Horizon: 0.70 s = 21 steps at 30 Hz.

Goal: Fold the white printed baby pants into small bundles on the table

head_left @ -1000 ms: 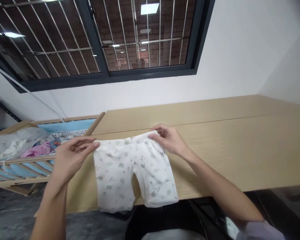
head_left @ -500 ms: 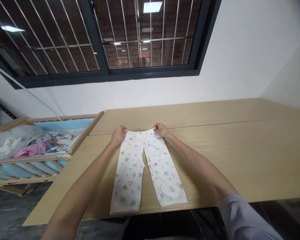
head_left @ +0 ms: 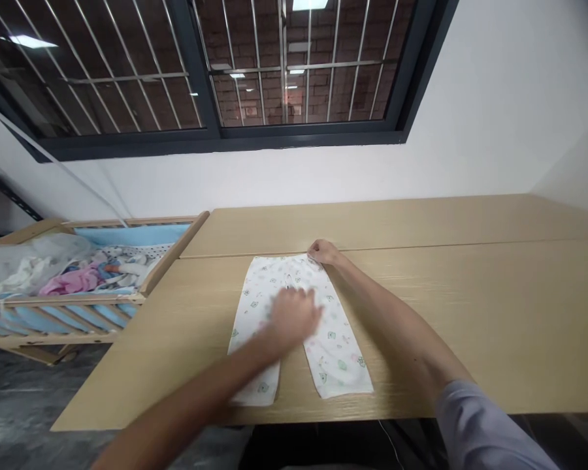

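White pants (head_left: 340, 352) with a small green and pink print lie flat on the wooden table (head_left: 445, 313), waistband toward the wall and legs toward me. At the right corner of the waistband, my right hand (head_left: 324, 252) pinches the cloth. My left hand (head_left: 296, 316) is over the middle of the pants near the crotch, covering part of both legs. It is blurred by motion, so its fingers and any contact with the cloth cannot be made out.
A wooden crib (head_left: 176, 251) with blue lining stands left of the table, holding pink cloth (head_left: 73, 281), other clothes and a clear plastic bag (head_left: 53, 251). Behind the table is a white wall with a barred, dark-framed window (head_left: 304, 136).
My left hand has let go of the left waistband corner and moved right and toward me, over the pants. My right hand keeps its hold. The view has shifted slightly.
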Tool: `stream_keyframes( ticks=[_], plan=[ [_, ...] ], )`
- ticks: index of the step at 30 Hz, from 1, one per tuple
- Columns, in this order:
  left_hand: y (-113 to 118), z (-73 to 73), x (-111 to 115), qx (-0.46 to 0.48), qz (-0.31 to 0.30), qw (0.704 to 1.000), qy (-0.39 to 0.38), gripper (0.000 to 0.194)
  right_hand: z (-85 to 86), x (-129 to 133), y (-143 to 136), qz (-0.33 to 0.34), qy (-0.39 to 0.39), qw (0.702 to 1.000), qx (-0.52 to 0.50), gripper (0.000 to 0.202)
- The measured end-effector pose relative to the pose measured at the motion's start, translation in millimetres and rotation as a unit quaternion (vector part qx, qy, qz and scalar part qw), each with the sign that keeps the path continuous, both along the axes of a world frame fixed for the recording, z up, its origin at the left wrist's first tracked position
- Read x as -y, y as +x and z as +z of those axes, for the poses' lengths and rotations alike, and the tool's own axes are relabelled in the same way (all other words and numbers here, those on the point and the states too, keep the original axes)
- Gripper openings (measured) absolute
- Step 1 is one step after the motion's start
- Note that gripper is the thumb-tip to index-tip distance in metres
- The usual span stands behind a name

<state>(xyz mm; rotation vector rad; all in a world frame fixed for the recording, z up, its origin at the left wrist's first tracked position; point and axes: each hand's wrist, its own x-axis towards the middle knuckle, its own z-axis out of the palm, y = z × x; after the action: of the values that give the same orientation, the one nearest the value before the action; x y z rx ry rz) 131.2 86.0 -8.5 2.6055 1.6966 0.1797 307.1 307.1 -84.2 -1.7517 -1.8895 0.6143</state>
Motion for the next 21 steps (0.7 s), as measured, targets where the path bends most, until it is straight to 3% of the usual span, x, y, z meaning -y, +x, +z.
stream_keyframes(
  ticks=[2,4,6,10,15,18,21],
  plan=[
    [24.0,-7.0,43.4,-0.009,-0.076,0.995,-0.066,0.049,0.1,-0.7,3.0,0.016,-0.011,1.0,-0.001,0.01],
    [42.2,-15.2,72.6,-0.005,-0.106,0.987,-0.122,0.057,-0.6,-0.5,4.4,0.023,-0.017,1.0,-0.003,0.013],
    [54.4,-22.3,86.3,0.005,-0.102,0.983,-0.155,0.057,-1.2,0.3,3.9,0.017,-0.018,1.0,-0.005,0.015],
    [63.4,-28.4,87.5,0.015,-0.106,0.978,-0.182,0.042,1.9,3.7,-1.4,-0.001,-0.017,1.0,-0.019,0.013],
    [45.2,-20.8,86.5,0.079,-0.086,0.98,-0.162,0.029,19.9,11.3,-12.3,-0.014,-0.012,0.998,-0.06,0.018],
    [19.1,-12.1,89.5,0.175,-0.035,0.973,-0.148,0.028,36.2,16.2,-22.8,-0.007,-0.004,0.996,-0.089,0.023],
    [-13.1,-3.1,95.8,0.277,0.023,0.947,-0.161,0.034,51.6,18.1,-39.8,0.003,0.002,0.994,-0.109,0.027]
  ],
)
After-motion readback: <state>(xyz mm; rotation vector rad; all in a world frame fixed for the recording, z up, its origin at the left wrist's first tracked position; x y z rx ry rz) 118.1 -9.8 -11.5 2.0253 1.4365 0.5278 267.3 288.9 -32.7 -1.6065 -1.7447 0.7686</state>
